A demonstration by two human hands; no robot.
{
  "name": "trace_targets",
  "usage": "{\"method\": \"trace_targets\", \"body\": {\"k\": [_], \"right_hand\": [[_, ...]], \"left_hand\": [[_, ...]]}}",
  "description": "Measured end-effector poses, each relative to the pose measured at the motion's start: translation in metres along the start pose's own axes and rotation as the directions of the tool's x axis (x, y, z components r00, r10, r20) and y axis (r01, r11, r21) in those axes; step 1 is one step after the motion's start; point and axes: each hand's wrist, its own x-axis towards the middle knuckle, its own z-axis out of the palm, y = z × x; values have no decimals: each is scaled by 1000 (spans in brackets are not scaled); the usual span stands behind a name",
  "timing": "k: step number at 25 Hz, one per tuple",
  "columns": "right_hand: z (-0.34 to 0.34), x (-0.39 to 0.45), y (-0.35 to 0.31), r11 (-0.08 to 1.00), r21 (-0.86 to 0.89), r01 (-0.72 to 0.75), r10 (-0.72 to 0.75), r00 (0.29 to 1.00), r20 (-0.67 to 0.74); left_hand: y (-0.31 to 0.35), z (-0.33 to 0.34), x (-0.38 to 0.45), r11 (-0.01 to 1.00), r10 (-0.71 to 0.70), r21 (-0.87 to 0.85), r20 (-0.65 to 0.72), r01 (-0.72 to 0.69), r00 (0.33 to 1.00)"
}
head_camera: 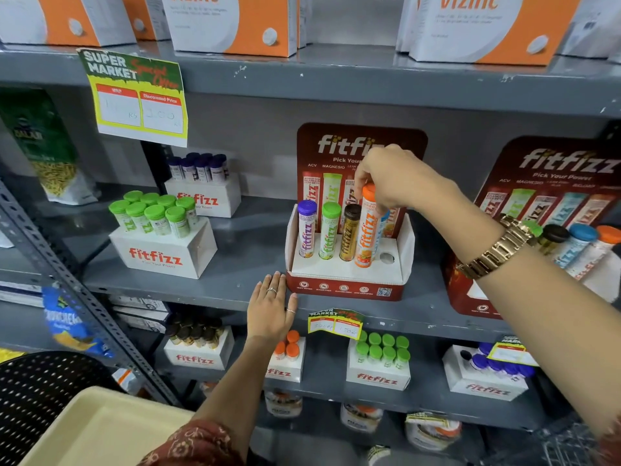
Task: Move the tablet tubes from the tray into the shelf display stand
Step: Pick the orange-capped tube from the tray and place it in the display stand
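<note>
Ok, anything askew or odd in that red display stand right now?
Yes: the orange-capped tube leans left, standing taller than the other three, with the right hand gripping its cap. One round slot beside it is empty. The left hand rests flat on the shelf edge.

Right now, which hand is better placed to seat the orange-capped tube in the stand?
The right hand: it already grips the orange-capped tube by its top, over the stand. The left hand lies flat on the shelf edge beside it.

shop | metal shelves (336, 79) w/ price tags (137, 99) — boxed stock (235, 21)
</note>
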Motion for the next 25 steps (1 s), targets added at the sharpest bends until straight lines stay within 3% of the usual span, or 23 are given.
{"method": "trace_targets", "body": {"k": [7, 12, 25], "right_hand": [[23, 9, 37, 996, -48, -70, 68, 996, -52], [42, 14, 55, 997, -57, -48, 40, 991, -130], [70, 20, 79, 998, -4, 66, -66, 997, -26]], "left_hand": [[3, -3, 0, 1000, -19, 21, 28, 18, 999], [2, -1, 1, 999, -21, 44, 28, 20, 999], [3, -2, 0, 1000, -14, 0, 23, 14, 1000]]}}
